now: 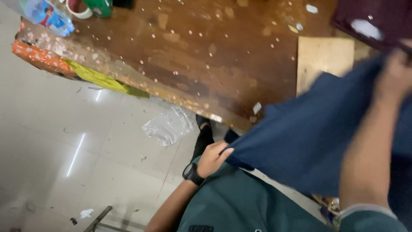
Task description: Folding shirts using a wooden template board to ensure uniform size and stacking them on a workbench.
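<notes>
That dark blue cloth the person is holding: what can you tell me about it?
The dark blue cloth looks like soft, plain woven fabric, with no pattern visible. It hangs spread in the air above the edge of the worn wooden table, stretched between both hands. The left hand pinches its lower corner, and the right hand grips its upper edge. It is blurred, and the frame's right edge cuts it off.

The navy cloth (309, 137) is looking soft and matt; the wooden counter (206, 56) is showing worn, speckled varnish (floor tiles (64, 129) gleaming glossy).
</notes>
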